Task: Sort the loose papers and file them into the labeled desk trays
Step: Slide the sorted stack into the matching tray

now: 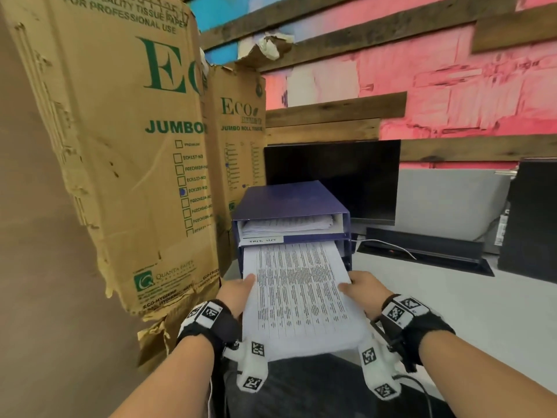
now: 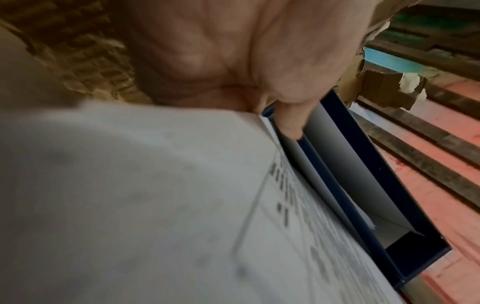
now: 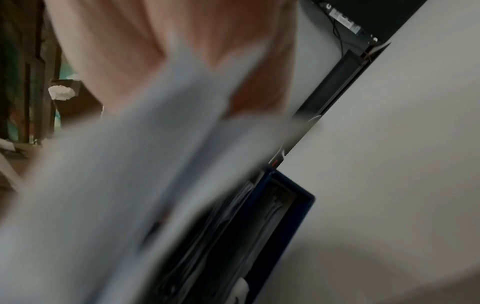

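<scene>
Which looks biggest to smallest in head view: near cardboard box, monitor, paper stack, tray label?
1. Near cardboard box, partly because it sits close to the camera.
2. Monitor and paper stack: too alike to rank.
3. Tray label.

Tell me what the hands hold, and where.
Both hold a stack of printed papers: left hand on its left edge, right hand on its right edge.

a far wall (image 1: 452,86) painted pink and blue with dark wooden planks crossing it rises behind a white tabletop (image 1: 452,297), where a black monitor (image 1: 331,176) stands before a grey partition (image 1: 446,200), and tall printed cardboard boxes (image 1: 120,146) crowd the left.
</scene>
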Demonstrator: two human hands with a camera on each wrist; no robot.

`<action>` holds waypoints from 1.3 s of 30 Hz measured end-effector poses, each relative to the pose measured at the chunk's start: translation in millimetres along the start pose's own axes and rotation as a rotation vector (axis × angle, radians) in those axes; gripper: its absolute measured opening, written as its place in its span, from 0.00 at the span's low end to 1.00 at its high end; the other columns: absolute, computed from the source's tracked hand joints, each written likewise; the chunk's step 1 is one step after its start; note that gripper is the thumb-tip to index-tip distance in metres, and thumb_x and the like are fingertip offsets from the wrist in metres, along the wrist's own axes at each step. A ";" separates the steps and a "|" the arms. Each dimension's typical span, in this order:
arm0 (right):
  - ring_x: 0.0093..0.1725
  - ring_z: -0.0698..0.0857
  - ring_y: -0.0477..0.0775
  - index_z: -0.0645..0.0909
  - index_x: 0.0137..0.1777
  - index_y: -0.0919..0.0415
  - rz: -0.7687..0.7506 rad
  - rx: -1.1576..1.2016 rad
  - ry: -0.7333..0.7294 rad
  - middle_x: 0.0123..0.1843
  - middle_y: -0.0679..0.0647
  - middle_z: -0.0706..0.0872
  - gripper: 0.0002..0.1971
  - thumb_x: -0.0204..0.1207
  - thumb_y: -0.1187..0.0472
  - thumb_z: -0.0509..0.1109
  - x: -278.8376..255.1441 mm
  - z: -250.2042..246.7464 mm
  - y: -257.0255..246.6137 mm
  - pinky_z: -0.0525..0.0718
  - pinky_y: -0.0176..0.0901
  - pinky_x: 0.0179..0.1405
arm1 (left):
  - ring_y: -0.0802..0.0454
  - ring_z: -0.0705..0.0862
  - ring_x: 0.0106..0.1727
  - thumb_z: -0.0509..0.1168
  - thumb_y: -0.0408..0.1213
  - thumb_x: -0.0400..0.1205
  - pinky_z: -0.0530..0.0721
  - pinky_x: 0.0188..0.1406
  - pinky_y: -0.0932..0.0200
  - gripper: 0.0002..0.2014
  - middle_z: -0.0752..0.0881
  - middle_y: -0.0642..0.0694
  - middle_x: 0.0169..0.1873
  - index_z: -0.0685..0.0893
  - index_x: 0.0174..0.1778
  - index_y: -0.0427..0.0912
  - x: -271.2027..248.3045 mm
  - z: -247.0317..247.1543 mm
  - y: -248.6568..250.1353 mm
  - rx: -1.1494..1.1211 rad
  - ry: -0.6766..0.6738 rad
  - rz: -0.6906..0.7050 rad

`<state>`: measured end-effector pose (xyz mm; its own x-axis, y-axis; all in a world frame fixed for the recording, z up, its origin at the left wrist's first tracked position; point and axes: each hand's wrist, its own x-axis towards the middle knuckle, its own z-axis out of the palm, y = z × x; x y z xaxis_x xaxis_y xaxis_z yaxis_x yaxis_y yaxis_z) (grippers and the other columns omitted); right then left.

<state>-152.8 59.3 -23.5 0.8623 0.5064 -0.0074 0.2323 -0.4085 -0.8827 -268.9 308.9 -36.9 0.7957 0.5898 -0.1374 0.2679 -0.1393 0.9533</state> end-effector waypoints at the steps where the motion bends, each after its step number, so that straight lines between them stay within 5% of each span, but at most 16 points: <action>1: 0.49 0.86 0.56 0.84 0.51 0.63 -0.013 -0.010 0.045 0.50 0.56 0.88 0.09 0.81 0.66 0.61 1.9 -0.1 -5.4 0.84 0.45 0.47 | 0.36 0.86 0.56 0.65 0.55 0.78 0.84 0.61 0.41 0.20 0.87 0.36 0.54 0.83 0.51 0.41 -4.9 2.5 6.8 -0.010 -0.020 -0.025; 4: 0.40 0.83 0.55 0.83 0.45 0.62 -0.012 0.055 0.179 0.41 0.55 0.85 0.10 0.81 0.65 0.61 12.7 1.7 -16.3 0.78 0.38 0.34 | 0.36 0.87 0.56 0.68 0.40 0.80 0.85 0.59 0.42 0.15 0.88 0.35 0.54 0.82 0.56 0.33 -10.1 9.3 13.3 0.044 -0.100 -0.081; 7: 0.39 0.80 0.56 0.82 0.47 0.73 -0.001 0.123 0.255 0.40 0.61 0.85 0.14 0.81 0.60 0.63 24.0 2.8 -18.9 0.80 0.46 0.43 | 0.34 0.87 0.56 0.72 0.38 0.73 0.85 0.57 0.36 0.17 0.88 0.32 0.53 0.84 0.56 0.34 7.5 8.6 4.7 0.080 -0.062 -0.023; 9: 0.37 0.85 0.58 0.81 0.55 0.70 0.090 0.233 0.174 0.44 0.63 0.87 0.14 0.82 0.58 0.63 22.3 2.8 -18.6 0.87 0.48 0.40 | 0.33 0.87 0.54 0.72 0.41 0.72 0.84 0.57 0.33 0.16 0.88 0.32 0.53 0.85 0.53 0.36 31.5 7.9 -0.8 0.044 -0.023 -0.002; 11: 0.25 0.83 0.55 0.78 0.57 0.65 0.215 0.264 -0.004 0.39 0.61 0.84 0.11 0.82 0.58 0.64 14.4 0.4 -16.2 0.84 0.43 0.24 | 0.31 0.86 0.53 0.72 0.44 0.74 0.82 0.58 0.30 0.17 0.88 0.32 0.51 0.86 0.52 0.35 43.1 9.1 5.1 -0.034 0.051 0.020; 14: 0.19 0.78 0.50 0.79 0.58 0.68 0.225 0.284 -0.049 0.33 0.61 0.80 0.09 0.82 0.65 0.62 12.5 -6.0 -8.2 0.78 0.38 0.20 | 0.35 0.85 0.48 0.68 0.49 0.77 0.84 0.56 0.42 0.14 0.84 0.38 0.41 0.81 0.36 0.41 47.0 13.1 21.9 -0.081 0.122 0.015; 17: 0.20 0.79 0.49 0.79 0.56 0.71 0.213 0.457 0.105 0.31 0.60 0.82 0.08 0.82 0.68 0.63 22.6 -2.3 -11.5 0.80 0.37 0.18 | 0.35 0.86 0.42 0.66 0.51 0.80 0.89 0.44 0.41 0.14 0.83 0.38 0.45 0.78 0.50 0.43 31.5 17.7 38.5 -0.209 0.084 -0.107; 20: 0.27 0.83 0.53 0.74 0.65 0.73 0.201 0.617 0.190 0.34 0.63 0.83 0.13 0.82 0.70 0.63 33.3 8.5 -26.8 0.86 0.41 0.20 | 0.46 0.79 0.21 0.65 0.50 0.81 0.81 0.17 0.60 0.19 0.81 0.40 0.34 0.74 0.59 0.39 24.7 18.6 38.8 -0.209 0.014 -0.149; 24: 0.34 0.87 0.59 0.65 0.74 0.75 0.184 0.888 0.240 0.37 0.65 0.83 0.22 0.82 0.71 0.63 52.2 22.1 -43.9 0.90 0.46 0.27 | 0.49 0.74 0.14 0.65 0.39 0.83 0.75 0.12 0.64 0.11 0.81 0.42 0.32 0.77 0.55 0.36 29.2 13.9 34.4 -0.174 0.012 -0.052; 26: 0.38 0.89 0.59 0.67 0.72 0.75 0.139 0.945 0.224 0.39 0.67 0.84 0.21 0.81 0.70 0.64 59.1 28.3 -49.8 0.90 0.44 0.32 | 0.50 0.76 0.14 0.62 0.34 0.84 0.77 0.12 0.63 0.03 0.83 0.41 0.37 0.79 0.49 0.39 31.1 12.0 35.2 -0.169 0.030 -0.005; 28: 0.45 0.89 0.60 0.70 0.66 0.72 0.099 0.960 0.217 0.47 0.68 0.83 0.14 0.82 0.71 0.63 63.4 30.9 -51.8 0.91 0.46 0.41 | 0.51 0.79 0.16 0.60 0.34 0.86 0.79 0.13 0.62 0.05 0.84 0.43 0.41 0.79 0.54 0.40 33.9 13.1 35.8 -0.127 0.016 0.032; 31: 0.50 0.87 0.65 0.69 0.62 0.67 0.082 0.812 0.249 0.55 0.68 0.80 0.11 0.82 0.74 0.60 70.4 29.1 -47.1 0.88 0.51 0.51 | 0.52 0.82 0.18 0.60 0.36 0.86 0.81 0.15 0.61 0.12 0.85 0.43 0.48 0.77 0.65 0.42 41.6 18.0 36.3 -0.063 0.002 0.042; 35: 0.37 0.87 0.57 0.79 0.57 0.69 0.036 0.166 0.382 0.48 0.61 0.86 0.09 0.79 0.67 0.67 79.3 24.5 -27.0 0.90 0.56 0.38 | 0.55 0.80 0.17 0.57 0.33 0.86 0.78 0.12 0.65 0.15 0.80 0.44 0.56 0.75 0.70 0.42 46.6 30.3 41.1 0.040 0.002 0.063; 39: 0.49 0.86 0.61 0.80 0.60 0.66 -0.051 -0.254 0.302 0.54 0.58 0.85 0.12 0.79 0.61 0.66 79.1 25.4 -26.3 0.87 0.56 0.52 | 0.53 0.80 0.19 0.54 0.30 0.87 0.77 0.12 0.66 0.19 0.76 0.53 0.53 0.72 0.74 0.42 51.8 37.5 43.6 0.068 -0.011 0.076</action>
<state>-102.1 129.4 -12.9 0.9314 0.3005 0.2053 0.3496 -0.5826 -0.7337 -195.6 303.6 -12.6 0.8209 0.5670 -0.0686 0.2427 -0.2376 0.9405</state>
